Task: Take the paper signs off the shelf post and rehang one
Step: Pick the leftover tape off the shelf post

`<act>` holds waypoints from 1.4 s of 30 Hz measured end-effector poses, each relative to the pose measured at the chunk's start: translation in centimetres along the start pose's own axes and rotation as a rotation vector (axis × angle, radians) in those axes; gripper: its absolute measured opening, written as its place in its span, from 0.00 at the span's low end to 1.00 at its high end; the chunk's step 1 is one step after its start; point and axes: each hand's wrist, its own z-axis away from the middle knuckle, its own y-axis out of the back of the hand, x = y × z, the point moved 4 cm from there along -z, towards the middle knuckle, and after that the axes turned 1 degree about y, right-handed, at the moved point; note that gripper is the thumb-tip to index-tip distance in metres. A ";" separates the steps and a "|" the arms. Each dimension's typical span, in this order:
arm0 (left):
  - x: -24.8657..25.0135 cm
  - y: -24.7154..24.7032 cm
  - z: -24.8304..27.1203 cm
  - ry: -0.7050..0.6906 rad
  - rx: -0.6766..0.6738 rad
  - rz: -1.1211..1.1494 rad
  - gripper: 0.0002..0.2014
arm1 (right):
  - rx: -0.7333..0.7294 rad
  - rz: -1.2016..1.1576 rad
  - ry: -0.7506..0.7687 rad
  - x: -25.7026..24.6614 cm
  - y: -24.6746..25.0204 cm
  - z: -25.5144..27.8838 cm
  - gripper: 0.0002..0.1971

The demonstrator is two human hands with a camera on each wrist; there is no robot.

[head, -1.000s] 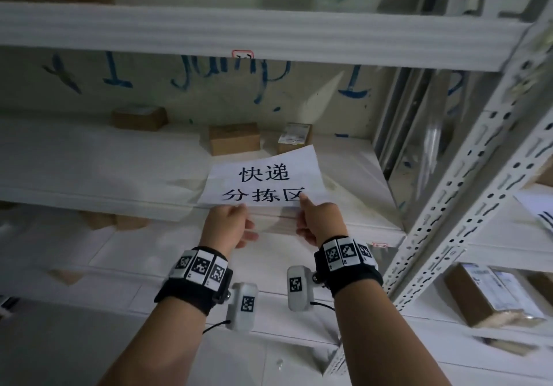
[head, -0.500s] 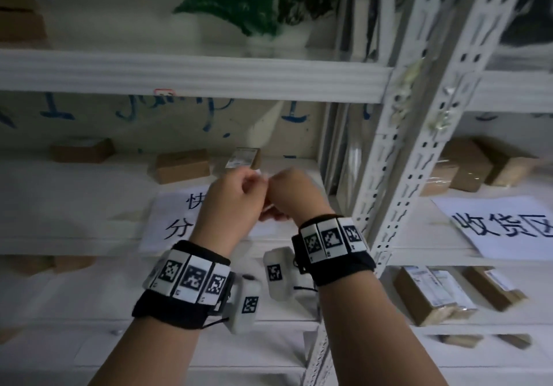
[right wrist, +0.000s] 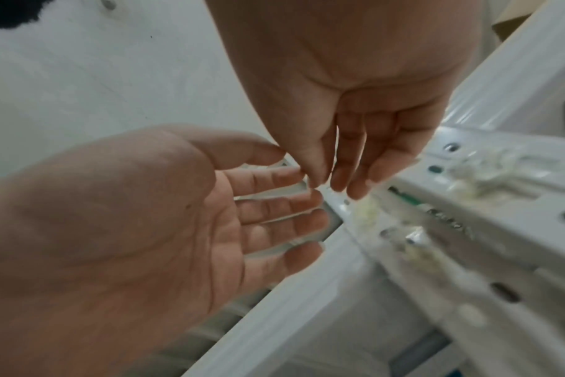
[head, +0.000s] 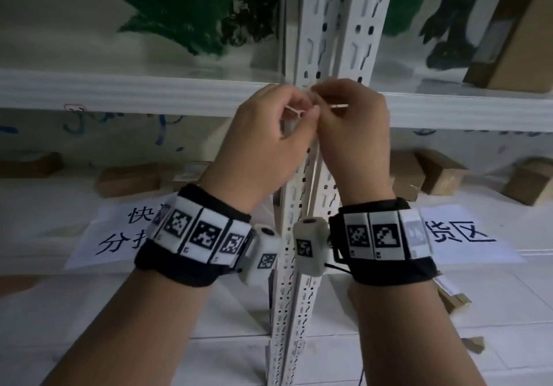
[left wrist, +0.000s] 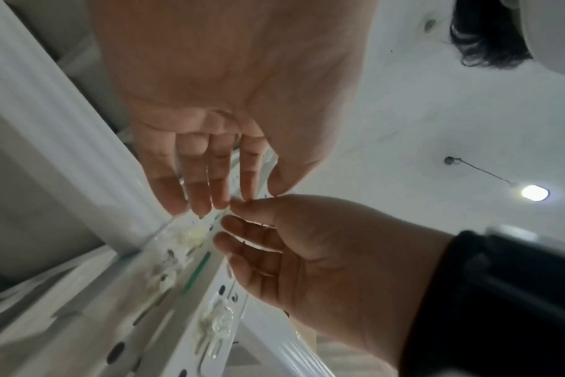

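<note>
White perforated steel formed the shelf post (head: 314, 176), which rose up the middle of the head view. Both hands were raised in front of it at the level of a shelf edge (head: 134, 92). The left hand (head: 263, 146) and the right hand (head: 353, 134) met fingertip to fingertip, and between them they pinched a small pale strip (head: 294, 112), perhaps tape or a tie; it was too small to tell which. In the wrist views the other fingers hung loose and nearly straight, with only thumb and forefinger closed. Lumps of old yellowish glue (left wrist: 194, 234) clung to the post.

Both paper signs were off the post. One sign (head: 119, 230) lay flat on the lower shelf to the left, the other sign (head: 460, 233) to the right, each partly hidden by a wrist.

To do this step well, the strip probably needed to be kept taut and untwisted, held lightly by its ends so it did not stick to itself.
</note>
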 end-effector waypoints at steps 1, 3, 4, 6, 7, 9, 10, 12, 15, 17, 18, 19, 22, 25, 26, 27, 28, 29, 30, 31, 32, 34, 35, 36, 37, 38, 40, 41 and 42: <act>0.2 -0.9 -0.3 -0.020 -0.032 -0.024 0.06 | 0.040 0.006 0.000 0.7 1.0 -0.2 0.07; 0.2 -2.5 -0.8 -0.034 -0.087 -0.087 0.08 | 0.109 0.066 0.019 1.8 2.5 -0.4 0.10; 0.0 -3.1 -1.0 -0.040 -0.098 -0.126 0.09 | 0.132 0.099 0.028 2.4 3.1 -0.6 0.11; -0.4 -4.1 -1.0 -0.040 -0.116 -0.196 0.09 | 0.139 0.144 0.036 3.5 3.7 -0.8 0.13; -0.6 -4.6 -0.8 -0.030 -0.129 -0.222 0.09 | 0.127 0.153 0.035 4.0 3.8 -0.9 0.13; -1.1 -5.4 -0.4 -0.001 -0.143 -0.262 0.08 | 0.095 0.156 0.027 5.0 3.5 -1.0 0.09; -1.3 -5.7 -0.2 0.022 -0.138 -0.276 0.07 | 0.085 0.147 0.029 5.3 3.3 -1.0 0.06; -2.0 -6.2 0.1 0.069 -0.123 -0.287 0.06 | 0.082 0.131 0.037 5.7 3.1 -0.9 0.04; -2.8 -6.9 0.1 0.101 -0.084 -0.253 0.04 | 0.104 0.136 0.036 6.4 3.3 -0.3 0.04; -3.0 -7.1 0.1 0.110 -0.036 -0.238 0.04 | 0.119 0.139 0.037 7.2 3.4 0.4 0.05; -3.1 -7.3 0.1 0.112 -0.017 -0.232 0.04 | 0.124 0.137 0.045 7.4 3.4 0.7 0.06; -3.1 -7.4 0.1 0.112 0.000 -0.224 0.04 | 0.124 0.138 0.056 7.6 3.4 1.0 0.06; -3.0 -7.6 0.2 0.092 0.043 -0.215 0.06 | 0.124 0.161 0.084 7.5 3.3 1.0 0.07; -2.7 -7.7 -0.1 0.065 0.077 -0.200 0.09 | 0.110 0.161 0.076 7.2 3.0 0.5 0.04; -2.7 -7.6 -0.1 0.063 0.094 -0.194 0.09 | 0.096 0.157 0.063 7.2 2.8 0.5 0.04; -2.6 -7.5 -0.2 0.062 0.116 -0.187 0.08 | 0.086 0.153 0.050 7.3 2.6 0.6 0.03; -2.5 -7.4 -0.2 0.060 0.139 -0.176 0.06 | 0.084 0.154 0.039 7.4 2.5 0.7 0.03; -2.5 -7.4 -0.2 0.058 0.158 -0.161 0.04 | 0.092 0.158 0.036 7.4 2.4 1.0 0.03; -2.4 -7.4 -0.2 0.055 0.170 -0.144 0.03 | 0.108 0.160 0.040 7.3 2.3 1.2 0.04; -2.2 -7.4 -0.3 0.050 0.175 -0.127 0.02 | 0.123 0.155 0.043 7.2 2.3 1.4 0.04; -2.0 -7.6 -0.3 0.041 0.174 -0.113 0.02 | 0.133 0.147 0.032 7.2 2.3 1.6 0.05; -1.7 -8.0 -0.4 0.024 0.161 -0.101 0.02 | 0.149 0.120 -0.036 7.1 2.6 1.8 0.08; -1.6 -8.2 -0.4 0.011 0.155 -0.108 0.02 | 0.158 0.106 -0.077 7.1 2.8 1.9 0.09; -1.6 -8.4 -0.4 -0.006 0.150 -0.128 0.03 | 0.165 0.109 -0.110 7.0 3.1 2.0 0.09; -1.7 -8.5 -0.3 -0.024 0.145 -0.157 0.04 | 0.160 0.130 -0.128 6.9 3.2 2.1 0.09; -1.8 -8.5 -0.2 -0.034 0.144 -0.184 0.06 | 0.143 0.161 -0.139 6.7 3.3 2.3 0.08; -2.3 -8.1 0.0 -0.032 0.144 -0.212 0.09 | 0.108 0.196 -0.152 6.4 3.2 2.6 0.06; -2.4 -8.1 0.1 -0.034 0.138 -0.210 0.10 | 0.101 0.197 -0.156 6.4 3.2 2.6 0.05; -2.5 -8.0 0.1 -0.042 0.129 -0.209 0.10 | 0.098 0.192 -0.161 6.4 3.2 2.6 0.05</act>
